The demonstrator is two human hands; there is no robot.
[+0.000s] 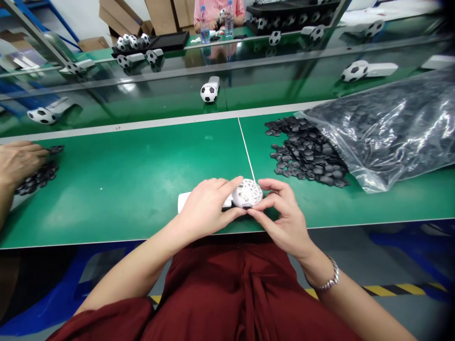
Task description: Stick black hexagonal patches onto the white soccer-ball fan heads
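A white lattice-patterned ball head (248, 192) on a white handle (184, 201) lies on a green table (142, 180); black pieces (305, 154) spill from a clear bag (387, 128). Finished balls (208, 92) show black-and-white football patches. The bottles (204, 23) appear blue-labelled.

Factory assembly line: long green counter (124, 189), conveyor carrying football-shaped units (209, 92), bulk bag of black parts (391, 128), cartons (159, 14) behind.

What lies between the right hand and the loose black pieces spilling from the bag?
Nothing visible: bare green mat separates the right hand, pinching the white ball shell with the left hand, from the black pieces.
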